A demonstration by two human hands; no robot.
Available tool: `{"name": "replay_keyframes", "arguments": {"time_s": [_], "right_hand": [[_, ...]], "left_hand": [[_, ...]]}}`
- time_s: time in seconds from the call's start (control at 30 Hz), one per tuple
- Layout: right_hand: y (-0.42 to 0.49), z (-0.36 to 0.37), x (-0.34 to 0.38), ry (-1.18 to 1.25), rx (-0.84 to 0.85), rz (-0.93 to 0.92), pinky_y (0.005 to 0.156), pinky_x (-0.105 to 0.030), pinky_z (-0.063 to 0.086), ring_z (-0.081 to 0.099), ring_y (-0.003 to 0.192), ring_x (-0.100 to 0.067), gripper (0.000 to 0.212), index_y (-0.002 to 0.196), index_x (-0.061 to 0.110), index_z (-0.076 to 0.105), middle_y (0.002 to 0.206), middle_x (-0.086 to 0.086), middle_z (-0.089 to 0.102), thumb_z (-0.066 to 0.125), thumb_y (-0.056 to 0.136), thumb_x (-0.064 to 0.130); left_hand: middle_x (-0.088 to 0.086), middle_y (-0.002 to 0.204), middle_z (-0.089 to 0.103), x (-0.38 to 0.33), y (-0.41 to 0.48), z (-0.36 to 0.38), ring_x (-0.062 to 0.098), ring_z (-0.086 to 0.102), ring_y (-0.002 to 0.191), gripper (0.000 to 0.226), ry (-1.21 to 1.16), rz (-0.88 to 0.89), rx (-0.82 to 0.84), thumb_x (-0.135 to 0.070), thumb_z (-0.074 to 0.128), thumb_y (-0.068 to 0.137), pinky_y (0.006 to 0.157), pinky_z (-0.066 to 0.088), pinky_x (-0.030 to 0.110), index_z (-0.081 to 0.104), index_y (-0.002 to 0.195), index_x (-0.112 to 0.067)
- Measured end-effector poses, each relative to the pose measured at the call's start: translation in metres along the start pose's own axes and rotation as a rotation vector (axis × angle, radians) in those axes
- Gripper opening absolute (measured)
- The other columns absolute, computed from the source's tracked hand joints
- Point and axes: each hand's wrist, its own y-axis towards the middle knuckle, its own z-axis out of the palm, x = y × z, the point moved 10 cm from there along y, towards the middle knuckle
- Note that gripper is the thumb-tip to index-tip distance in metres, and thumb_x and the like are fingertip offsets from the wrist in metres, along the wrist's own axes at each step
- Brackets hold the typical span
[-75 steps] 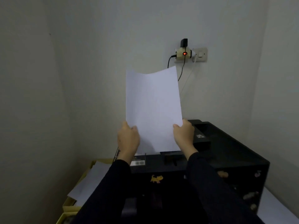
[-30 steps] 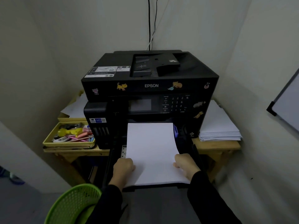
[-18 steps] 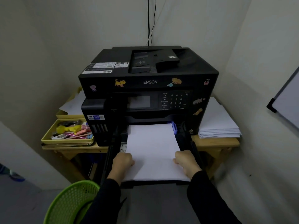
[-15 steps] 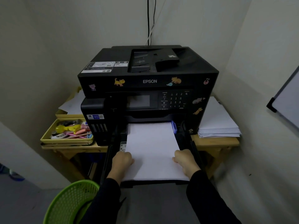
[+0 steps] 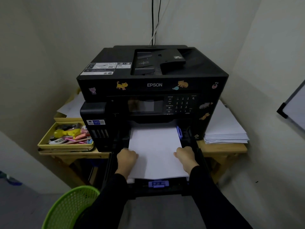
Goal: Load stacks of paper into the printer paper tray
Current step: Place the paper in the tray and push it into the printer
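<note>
A black Epson printer (image 5: 153,85) with animal stickers stands on a wooden table. Its paper tray (image 5: 158,187) is pulled out at the front, with a blue guide clip on its near edge. A white paper stack (image 5: 156,151) lies flat in the tray, its far end under the printer's front. My left hand (image 5: 127,158) grips the stack's left edge and my right hand (image 5: 185,157) grips its right edge, both with fingers curled over the paper.
Another white paper pile (image 5: 226,129) lies on the table (image 5: 231,148) right of the printer. A yellow box of pens and small items (image 5: 66,136) sits left. A green mesh basket (image 5: 69,207) stands on the floor, lower left. Walls close in on both sides.
2.5 s ago I held the stack upright above the printer; since then it has come down into the tray. In the last second it has slid a little deeper, hands still on both edges.
</note>
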Motion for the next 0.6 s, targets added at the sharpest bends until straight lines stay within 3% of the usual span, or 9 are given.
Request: {"name": "replay_keyframes", "arguments": {"time_s": [0.07, 0.1, 0.2, 0.27, 0.33, 0.4, 0.47, 0.53, 0.6], "right_hand": [[0.003, 0.001, 0.002, -0.012, -0.009, -0.01, 0.056, -0.028, 0.035, 0.049, 0.069, -0.026, 0.022, 0.064, 0.005, 0.041, 0.082, -0.015, 0.052, 0.046, 0.086, 0.001], [0.005, 0.001, 0.003, -0.024, -0.01, -0.017, 0.054, -0.027, 0.034, 0.048, 0.066, -0.026, 0.025, 0.062, 0.007, 0.04, 0.081, -0.015, 0.052, 0.046, 0.085, 0.001], [0.004, 0.003, 0.006, -0.116, 0.001, -0.06, 0.051, -0.026, 0.029, 0.04, 0.055, -0.022, 0.032, 0.057, 0.011, 0.032, 0.065, -0.009, 0.042, 0.046, 0.083, 0.0], [0.0, 0.004, 0.013, -0.231, 0.005, -0.12, 0.047, -0.024, 0.024, 0.033, 0.049, -0.018, 0.035, 0.055, 0.012, 0.028, 0.058, -0.004, 0.035, 0.047, 0.082, 0.0], [-0.004, 0.002, 0.018, -0.401, -0.02, -0.168, 0.044, -0.023, 0.026, 0.036, 0.048, -0.017, 0.035, 0.054, 0.011, 0.031, 0.056, -0.003, 0.039, 0.049, 0.083, 0.004], [-0.01, 0.003, 0.024, -0.572, -0.05, -0.209, 0.05, -0.024, 0.036, 0.049, 0.057, -0.02, 0.027, 0.06, 0.009, 0.043, 0.068, -0.007, 0.053, 0.051, 0.085, 0.012], [-0.014, 0.005, 0.022, -0.667, -0.061, -0.203, 0.064, -0.029, 0.043, 0.059, 0.079, -0.029, 0.02, 0.07, 0.008, 0.051, 0.097, -0.014, 0.063, 0.051, 0.086, 0.02], [-0.017, 0.008, 0.02, -0.722, -0.038, -0.208, 0.072, -0.033, 0.043, 0.059, 0.09, -0.033, 0.022, 0.069, 0.009, 0.047, 0.111, -0.018, 0.062, 0.05, 0.086, 0.023], [-0.025, 0.005, 0.023, -0.794, -0.039, -0.233, 0.087, -0.04, 0.043, 0.053, 0.107, -0.037, 0.018, 0.087, 0.008, 0.054, 0.119, -0.017, 0.059, 0.049, 0.088, 0.025]], "left_hand": [[0.029, 0.099, 0.06, 0.0, 0.005, 0.003, 0.035, 0.056, 0.116, 0.014, -0.043, -0.021, -0.005, -0.002, 0.052, 0.092, 0.085, 0.046, 0.033, 0.057, 0.091, 0.01], [0.029, 0.103, 0.062, 0.001, 0.007, 0.004, 0.036, 0.056, 0.116, 0.011, -0.061, -0.036, -0.019, -0.002, 0.053, 0.091, 0.086, 0.046, 0.033, 0.057, 0.094, 0.007], [0.025, 0.123, 0.059, 0.005, 0.01, 0.005, 0.038, 0.057, 0.114, 0.031, -0.021, -0.062, -0.054, -0.007, 0.055, 0.09, 0.088, 0.048, 0.033, 0.053, 0.117, 0.008], [0.024, 0.124, 0.058, 0.003, 0.007, 0.006, 0.038, 0.058, 0.112, 0.037, 0.038, -0.051, -0.051, -0.01, 0.052, 0.089, 0.087, 0.049, 0.035, 0.052, 0.12, 0.009], [0.022, 0.131, 0.048, 0.001, 0.004, 0.005, 0.039, 0.05, 0.118, 0.044, 0.144, -0.052, -0.067, -0.016, 0.05, 0.088, 0.096, 0.045, 0.039, 0.047, 0.125, 0.008], [0.018, 0.141, 0.032, 0.001, 0.001, 0.004, 0.039, 0.033, 0.129, 0.053, 0.236, -0.084, -0.066, -0.022, 0.049, 0.089, 0.105, 0.036, 0.043, 0.038, 0.134, 0.002], [0.018, 0.145, 0.028, 0.003, 0.003, 0.008, 0.038, 0.028, 0.132, 0.059, 0.211, -0.095, -0.035, -0.025, 0.049, 0.09, 0.109, 0.031, 0.043, 0.033, 0.14, 0.001], [0.021, 0.145, 0.031, 0.002, 0.005, 0.011, 0.038, 0.03, 0.132, 0.06, 0.198, -0.054, -0.009, -0.024, 0.049, 0.091, 0.11, 0.029, 0.041, 0.032, 0.141, 0.003], [0.023, 0.144, 0.034, 0.004, 0.008, 0.011, 0.039, 0.032, 0.132, 0.06, 0.159, -0.004, -0.006, -0.023, 0.051, 0.09, 0.109, 0.029, 0.041, 0.032, 0.141, 0.003]]}}
